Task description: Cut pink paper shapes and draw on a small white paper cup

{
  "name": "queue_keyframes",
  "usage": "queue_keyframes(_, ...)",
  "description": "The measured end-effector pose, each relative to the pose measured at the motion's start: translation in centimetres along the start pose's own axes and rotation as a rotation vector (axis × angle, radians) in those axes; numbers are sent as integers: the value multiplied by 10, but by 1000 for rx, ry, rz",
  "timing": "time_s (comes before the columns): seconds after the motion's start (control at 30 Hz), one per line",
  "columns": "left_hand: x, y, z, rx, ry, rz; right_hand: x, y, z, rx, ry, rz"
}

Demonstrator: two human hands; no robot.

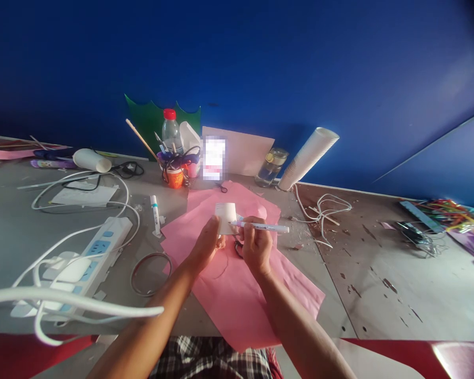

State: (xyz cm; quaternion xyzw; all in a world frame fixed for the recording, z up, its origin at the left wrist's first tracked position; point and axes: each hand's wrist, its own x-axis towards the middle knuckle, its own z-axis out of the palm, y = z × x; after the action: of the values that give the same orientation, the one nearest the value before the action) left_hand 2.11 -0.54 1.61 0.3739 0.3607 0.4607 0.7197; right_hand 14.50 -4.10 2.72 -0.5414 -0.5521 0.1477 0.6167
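My left hand (206, 243) grips a small white paper cup (226, 217), held on its side above a sheet of pink paper (237, 295). My right hand (256, 245) pinches a white marker pen (263, 227) that lies level, its tip touching the cup's side. Both hands hover over the middle of the pink sheet. Dark scissors handles (238, 247) peek out under my right hand.
A white power strip (90, 258) with looping cables lies at the left, a second marker (155, 213) beside the pink sheet. At the back stand a water bottle (171, 131), an orange pen pot (175, 176), a glass jar (272, 167) and a leaning stack of paper cups (308, 157). White wire scraps (324, 210) lie right.
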Motion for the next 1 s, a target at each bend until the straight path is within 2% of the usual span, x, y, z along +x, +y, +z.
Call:
queue_keyframes(0.57,0,1,0,-3,18,-16,1,-4,-2,-9,-24,-60)
queue_keyframes(1.0,0,3,1,44,30,-27,0,-4,-2,-22,-37,-46)
